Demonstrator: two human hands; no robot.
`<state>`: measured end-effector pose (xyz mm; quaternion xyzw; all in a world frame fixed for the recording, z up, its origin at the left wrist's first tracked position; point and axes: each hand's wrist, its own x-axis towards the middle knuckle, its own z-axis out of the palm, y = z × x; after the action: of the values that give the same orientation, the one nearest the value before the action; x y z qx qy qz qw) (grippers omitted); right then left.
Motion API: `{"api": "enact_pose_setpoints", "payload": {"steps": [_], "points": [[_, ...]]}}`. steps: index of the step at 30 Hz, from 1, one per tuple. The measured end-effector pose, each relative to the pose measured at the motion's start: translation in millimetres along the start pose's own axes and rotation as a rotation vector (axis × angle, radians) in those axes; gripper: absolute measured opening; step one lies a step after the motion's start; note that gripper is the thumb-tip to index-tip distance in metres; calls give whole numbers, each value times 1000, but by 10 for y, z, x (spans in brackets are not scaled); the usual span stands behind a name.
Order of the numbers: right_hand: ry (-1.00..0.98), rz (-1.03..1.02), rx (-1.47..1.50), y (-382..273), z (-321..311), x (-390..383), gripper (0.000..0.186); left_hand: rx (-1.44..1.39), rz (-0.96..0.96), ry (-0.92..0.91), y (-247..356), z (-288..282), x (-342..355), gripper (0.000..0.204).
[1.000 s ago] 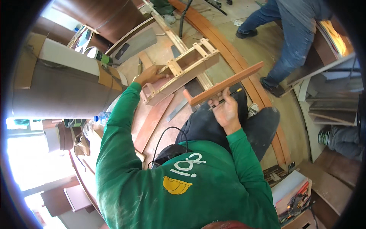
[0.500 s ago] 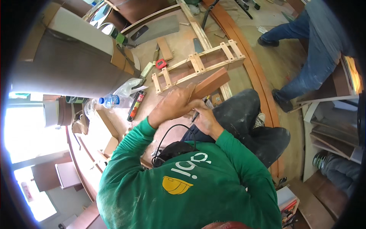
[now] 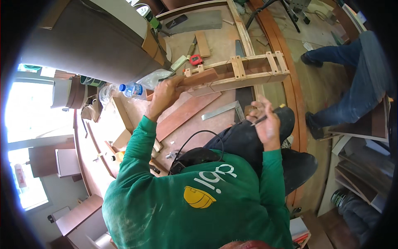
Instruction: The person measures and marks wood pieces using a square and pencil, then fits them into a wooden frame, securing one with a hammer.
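Across the surface [image 3: 226,41], the left hand's [image 3: 165,96] grip is closed on a block [image 3: 201,78] at the frame's [image 3: 244,84] left end, the right hand's [image 3: 265,121] on a pencil [image 3: 259,120], with a grey sheet [image 3: 203,22] near the far edge, a bottle [image 3: 132,89] toward the left, a bright window [image 3: 33,108] beyond, and another person's legs [image 3: 352,83] past the right edge.

The board [image 3: 201,77], reddish-brown and straight-edged, has one end gripped in my left fingers [image 3: 176,84]; its other end overlaps the left part of the frame [image 3: 248,81], and I can't tell whether they touch. The frame is long, narrow and boxy, with pale edges and cross slats. My right fingers [image 3: 258,113] hold the pencil [image 3: 261,120], dark, yellow-ended, slanting up rightward.
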<state>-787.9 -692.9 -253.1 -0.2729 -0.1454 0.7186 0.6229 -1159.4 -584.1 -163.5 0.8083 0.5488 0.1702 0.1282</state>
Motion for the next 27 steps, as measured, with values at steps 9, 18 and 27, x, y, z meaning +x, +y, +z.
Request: {"api": "enact_pose_setpoints", "payload": {"steps": [9, 18, 27], "points": [[38, -119, -34, -244, -622, -282, 56, 267, -329, -85, -66, -416, -310, 22], [442, -499, -1314, -786, 237, 777, 74, 398, -379, -177, -463, -255, -362, 30], [425, -564, -1608, -828, 8, 1167, 64, 292, -335, -209, -765, 234, -303, 29]]}}
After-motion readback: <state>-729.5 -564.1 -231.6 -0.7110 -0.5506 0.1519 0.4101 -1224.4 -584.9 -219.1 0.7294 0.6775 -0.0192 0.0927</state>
